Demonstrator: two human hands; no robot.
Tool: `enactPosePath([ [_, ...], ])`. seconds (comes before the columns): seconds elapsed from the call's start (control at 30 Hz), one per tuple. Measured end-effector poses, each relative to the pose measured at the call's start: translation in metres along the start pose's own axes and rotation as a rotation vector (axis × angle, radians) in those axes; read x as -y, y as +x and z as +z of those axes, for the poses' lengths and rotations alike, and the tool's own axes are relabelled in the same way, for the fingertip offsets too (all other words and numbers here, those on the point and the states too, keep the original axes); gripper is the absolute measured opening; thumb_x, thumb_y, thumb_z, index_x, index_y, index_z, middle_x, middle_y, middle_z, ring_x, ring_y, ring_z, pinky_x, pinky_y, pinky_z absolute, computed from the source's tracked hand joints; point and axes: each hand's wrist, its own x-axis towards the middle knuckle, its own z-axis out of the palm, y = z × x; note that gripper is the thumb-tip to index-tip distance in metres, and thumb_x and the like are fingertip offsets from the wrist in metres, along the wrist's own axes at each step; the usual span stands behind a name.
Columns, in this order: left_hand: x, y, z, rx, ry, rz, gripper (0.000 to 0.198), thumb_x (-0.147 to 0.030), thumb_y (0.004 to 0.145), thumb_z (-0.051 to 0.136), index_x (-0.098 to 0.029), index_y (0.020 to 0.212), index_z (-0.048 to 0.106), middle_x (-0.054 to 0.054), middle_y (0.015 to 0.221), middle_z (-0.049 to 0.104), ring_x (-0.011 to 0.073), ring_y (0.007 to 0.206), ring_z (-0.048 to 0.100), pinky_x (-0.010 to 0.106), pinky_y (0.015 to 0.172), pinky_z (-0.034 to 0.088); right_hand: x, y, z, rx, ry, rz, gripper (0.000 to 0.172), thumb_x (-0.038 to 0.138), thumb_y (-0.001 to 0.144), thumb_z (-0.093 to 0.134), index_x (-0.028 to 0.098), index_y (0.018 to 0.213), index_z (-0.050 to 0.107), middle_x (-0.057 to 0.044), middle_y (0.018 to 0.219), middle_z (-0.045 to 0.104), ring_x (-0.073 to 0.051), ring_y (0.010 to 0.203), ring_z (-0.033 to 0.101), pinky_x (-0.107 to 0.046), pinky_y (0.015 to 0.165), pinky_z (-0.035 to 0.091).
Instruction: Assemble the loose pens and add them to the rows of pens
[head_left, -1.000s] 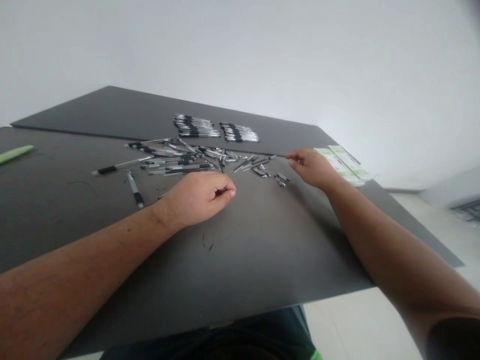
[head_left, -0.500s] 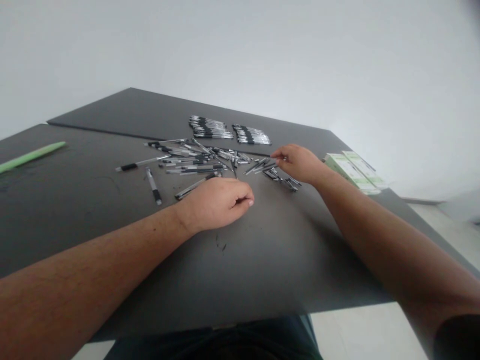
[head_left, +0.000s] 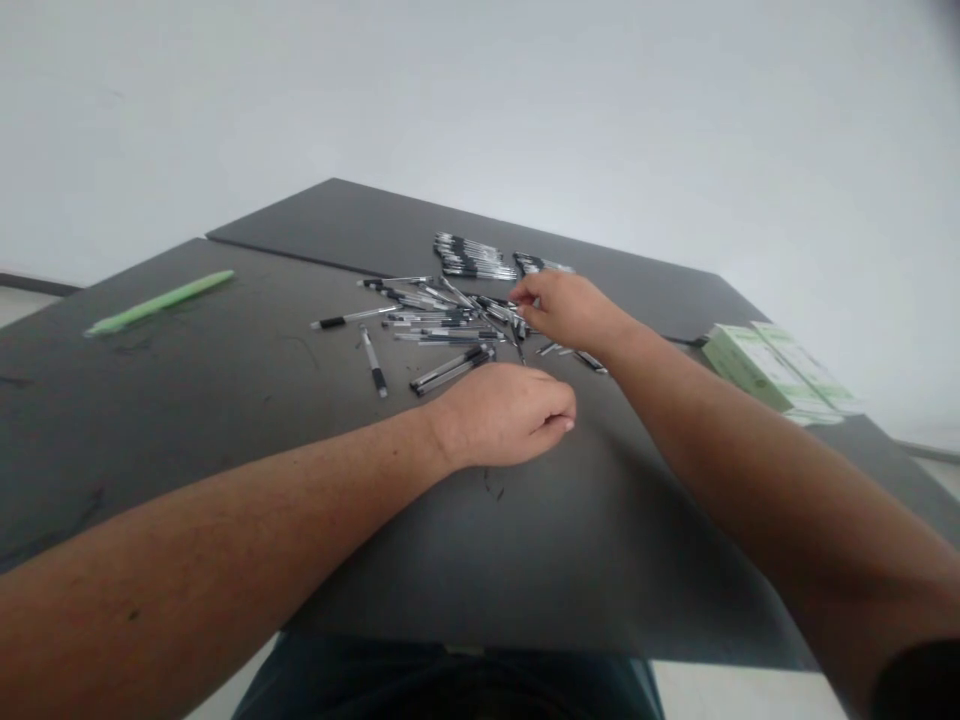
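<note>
A loose pile of black-and-clear pens and pen parts [head_left: 439, 320] lies on the dark table [head_left: 247, 400]. My right hand [head_left: 570, 312] reaches into the right side of the pile, its fingers curled and pinching at the pens; what they grip is hidden. My left hand [head_left: 510, 415] rests on the table in front of the pile, fingers curled into a loose fist. Two pens [head_left: 450, 370] lie just to its left. One pen [head_left: 373, 362] lies apart, nearer the left.
Two neat rows of pens [head_left: 476, 257] lie behind the pile. A green pen [head_left: 157, 301] lies far left. Green-and-white boxes [head_left: 776, 372] sit at the table's right edge. A seam runs between two tabletops. A white wall stands behind.
My right hand has moved left from the table's right side into the pile. My left hand has stayed curled on the table. The view has shifted, so everything sits further right.
</note>
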Motion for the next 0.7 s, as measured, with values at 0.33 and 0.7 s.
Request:
enactPosePath([
  [0.33,-0.003,0.003,0.000,0.042,0.050,-0.028,0.019,-0.024,0.107,0.063,-0.019,0.098,0.080,0.006,0.099,0.083,0.0232,0.093,0.078,0.035,0.081,0.056,-0.001,0.034,0.031,0.169,-0.167,0.166,0.044,0.027,0.102,0.066,0.019,0.142,0.081,-0.019,0.135,0.085,-0.035,0.123,0.079,-0.043,0.103,0.059],
  [0.7,-0.003,0.003,0.001,0.043,0.057,-0.035,0.022,-0.025,0.109,0.062,-0.020,0.097,0.079,0.006,0.100,0.083,0.0234,0.094,0.079,0.034,0.081,0.057,-0.006,0.022,0.016,0.257,-0.156,0.143,0.046,0.024,0.095,0.071,0.022,0.139,0.084,-0.012,0.119,0.089,-0.033,0.114,0.081,-0.039,0.098,0.058],
])
